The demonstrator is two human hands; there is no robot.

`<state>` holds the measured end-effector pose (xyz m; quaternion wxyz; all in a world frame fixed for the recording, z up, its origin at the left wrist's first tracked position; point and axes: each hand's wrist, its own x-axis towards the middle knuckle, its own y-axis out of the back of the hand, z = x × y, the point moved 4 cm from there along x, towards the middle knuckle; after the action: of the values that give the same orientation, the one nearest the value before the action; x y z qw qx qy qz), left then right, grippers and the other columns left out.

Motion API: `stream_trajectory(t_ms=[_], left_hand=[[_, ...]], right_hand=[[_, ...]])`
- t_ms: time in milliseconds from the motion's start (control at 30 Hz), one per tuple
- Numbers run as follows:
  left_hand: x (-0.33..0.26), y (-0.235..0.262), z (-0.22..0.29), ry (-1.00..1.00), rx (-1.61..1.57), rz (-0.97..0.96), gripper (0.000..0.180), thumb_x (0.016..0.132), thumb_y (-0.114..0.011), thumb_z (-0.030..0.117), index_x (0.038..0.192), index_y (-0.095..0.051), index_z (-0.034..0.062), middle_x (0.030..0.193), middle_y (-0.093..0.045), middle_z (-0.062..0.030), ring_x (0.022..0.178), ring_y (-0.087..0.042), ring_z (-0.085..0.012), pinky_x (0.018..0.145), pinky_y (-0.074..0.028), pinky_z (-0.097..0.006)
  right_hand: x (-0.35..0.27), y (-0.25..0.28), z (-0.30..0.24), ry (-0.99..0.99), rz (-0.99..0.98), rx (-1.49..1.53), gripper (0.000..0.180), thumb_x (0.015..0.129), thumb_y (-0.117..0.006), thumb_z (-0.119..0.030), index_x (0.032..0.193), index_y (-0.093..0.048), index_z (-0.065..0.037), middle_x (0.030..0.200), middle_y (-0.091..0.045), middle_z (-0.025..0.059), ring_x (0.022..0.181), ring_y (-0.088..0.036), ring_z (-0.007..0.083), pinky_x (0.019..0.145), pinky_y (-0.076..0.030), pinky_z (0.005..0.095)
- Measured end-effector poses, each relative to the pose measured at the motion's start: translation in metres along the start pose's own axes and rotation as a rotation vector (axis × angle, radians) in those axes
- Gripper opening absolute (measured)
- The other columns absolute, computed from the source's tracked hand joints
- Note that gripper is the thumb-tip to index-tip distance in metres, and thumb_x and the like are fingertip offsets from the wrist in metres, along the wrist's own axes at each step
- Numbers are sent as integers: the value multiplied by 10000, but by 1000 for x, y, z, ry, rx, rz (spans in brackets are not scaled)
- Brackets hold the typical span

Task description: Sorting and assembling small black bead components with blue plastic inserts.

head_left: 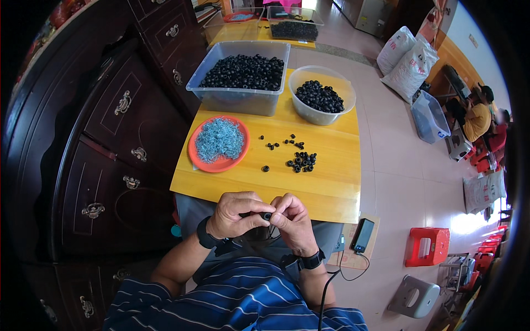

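The left hand and right hand pinch a small black ring at the near edge of the yellow table; past a bare strip, loose black rings lie right of a red plate, a rectangular tub and round tub crowding the far edge

Black ring partly hidden by fingers, far end unseen.
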<state>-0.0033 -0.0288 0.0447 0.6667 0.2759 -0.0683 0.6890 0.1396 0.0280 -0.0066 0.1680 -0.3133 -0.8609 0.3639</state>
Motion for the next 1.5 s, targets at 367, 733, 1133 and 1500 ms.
stream_trajectory(t_ms=[367, 733, 1133, 1500], left_hand=[[6, 4, 7, -96, 343, -54, 272, 707, -811, 77, 962, -721, 51, 741, -640, -70, 651, -635, -232, 589, -486, -322], [-15, 3, -18, -7, 358, -17, 248, 710, -798, 58, 941, -710, 52, 744, -632, -83, 661, -632, -253, 598, -488, -332], [-30, 9, -66, 336, 209, 31, 215, 764, -798, 109, 934, -701, 20, 740, -640, -49, 610, -592, -124, 582, -476, -271], [-49, 20, -97, 431, 234, 2, 161, 872, -671, 179, 889, -700, 22, 771, -694, -83, 696, -666, -176, 648, -502, -308]], right_hand=[[1, 16, 10, 25, 36, -84, 127, 876, -711, -29, 858, -590, -64, 891, -617, 36, 820, -569, 106, 770, -460, 237], [2, 33, 38, -157, 85, -150, 99, 908, -693, -80, 888, -597, -70, 861, -608, -23, 791, -552, 54, 737, -448, 201], [35, 70, 26, -182, 188, -304, 69, 907, -613, -58, 955, -573, -89, 833, -617, -14, 745, -615, 86, 729, -490, 229], [158, 89, -105, 361, 306, -507, 142, 944, -615, -146, 1033, -576, -43, 916, -608, 27, 805, -601, 127, 770, -498, 259]])
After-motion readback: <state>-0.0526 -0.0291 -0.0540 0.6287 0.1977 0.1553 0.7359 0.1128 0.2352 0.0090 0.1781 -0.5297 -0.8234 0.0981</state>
